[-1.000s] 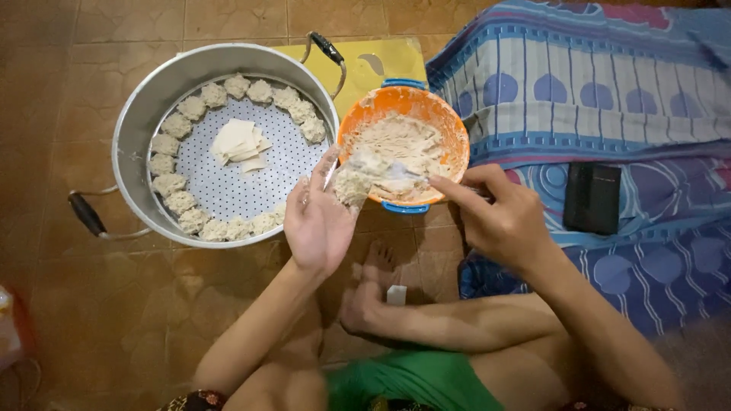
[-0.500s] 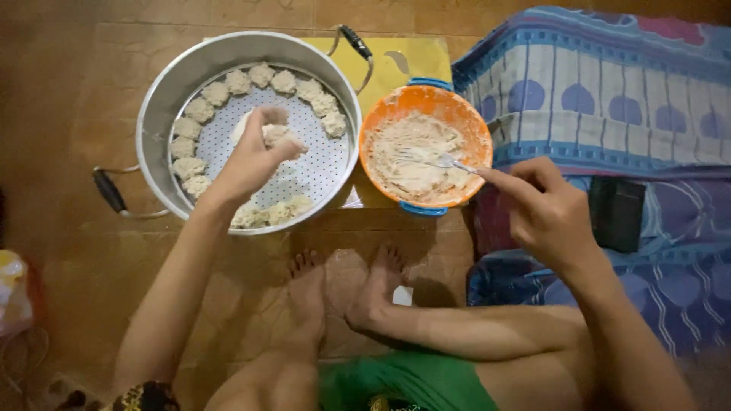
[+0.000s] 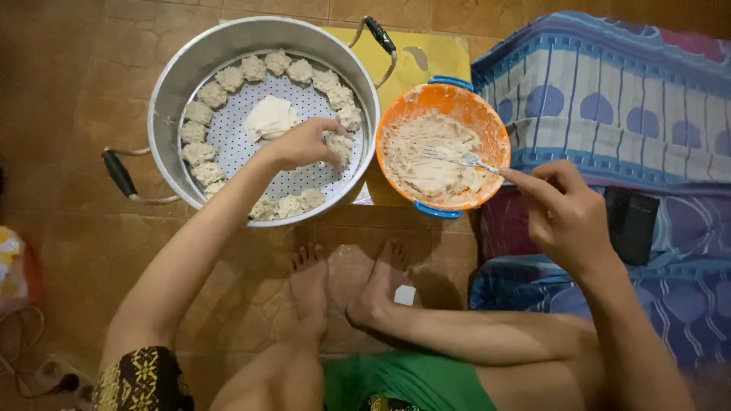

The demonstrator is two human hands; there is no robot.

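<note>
The person's arms are bare from the shoulder down, with no watch, ring or bracelet on either wrist. The left hand [image 3: 304, 143] and right hand [image 3: 571, 217] are both uncovered. A dark sleeve [image 3: 141, 380] with a yellow ornamental pattern covers the left shoulder at the bottom edge. Green shorts [image 3: 411, 384] show at the lap. Both legs are bare, and the feet [image 3: 343, 293] have no shoes or socks.
</note>
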